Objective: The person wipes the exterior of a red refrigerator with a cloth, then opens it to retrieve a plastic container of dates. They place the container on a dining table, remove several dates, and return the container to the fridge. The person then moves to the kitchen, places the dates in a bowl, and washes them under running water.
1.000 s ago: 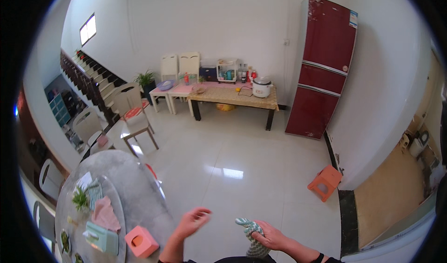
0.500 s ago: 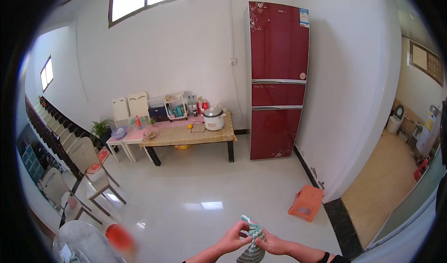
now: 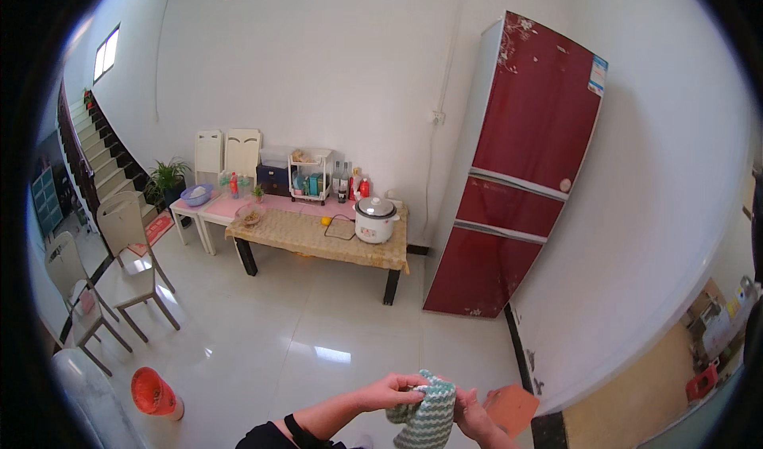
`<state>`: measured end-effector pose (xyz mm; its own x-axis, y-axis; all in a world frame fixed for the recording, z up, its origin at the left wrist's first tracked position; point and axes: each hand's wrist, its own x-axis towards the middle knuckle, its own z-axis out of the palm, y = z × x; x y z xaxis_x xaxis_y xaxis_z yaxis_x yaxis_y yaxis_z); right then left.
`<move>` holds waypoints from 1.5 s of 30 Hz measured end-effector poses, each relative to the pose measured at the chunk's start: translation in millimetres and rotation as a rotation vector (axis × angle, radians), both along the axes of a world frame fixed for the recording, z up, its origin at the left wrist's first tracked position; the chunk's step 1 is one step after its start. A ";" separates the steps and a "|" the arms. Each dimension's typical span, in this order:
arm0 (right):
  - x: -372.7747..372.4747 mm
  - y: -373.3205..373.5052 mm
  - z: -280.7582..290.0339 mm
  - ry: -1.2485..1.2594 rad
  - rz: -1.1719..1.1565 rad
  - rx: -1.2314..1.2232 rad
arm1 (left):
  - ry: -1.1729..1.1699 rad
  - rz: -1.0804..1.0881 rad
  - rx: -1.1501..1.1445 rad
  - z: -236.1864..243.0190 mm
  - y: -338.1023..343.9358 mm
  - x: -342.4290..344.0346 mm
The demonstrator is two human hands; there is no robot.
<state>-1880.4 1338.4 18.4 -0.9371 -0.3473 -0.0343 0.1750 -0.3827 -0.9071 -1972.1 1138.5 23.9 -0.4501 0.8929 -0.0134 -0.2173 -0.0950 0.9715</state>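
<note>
A green-and-white striped knitted piece (image 3: 433, 417) hangs between my hands at the lower middle of the head view. My left hand (image 3: 395, 390) pinches its upper left part, with thumb and fingers closed on the knit. At its right edge is my right hand (image 3: 474, 419), gripping the fabric, some fingers hidden behind it. The piece droops below both hands toward the picture's lower edge, and its full shape cannot be made out.
An orange plastic stool (image 3: 511, 409) stands just beyond my right hand. A red bin (image 3: 155, 393) is at the lower left, beside a pale round table (image 3: 89, 397). Ahead, a low table (image 3: 310, 238) holds a rice cooker (image 3: 376, 220); a red refrigerator (image 3: 540, 115) stands to its right.
My view has tilted and shifted, so the refrigerator leans and the bin shows sharply. More of the knitted piece now hangs spread out, and my left forearm reaches further across.
</note>
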 end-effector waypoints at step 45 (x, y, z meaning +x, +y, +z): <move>-660.9 351.2 144.1 0.724 -1.304 0.966 | 1.357 1.047 -0.037 174.4 343.7 -713.8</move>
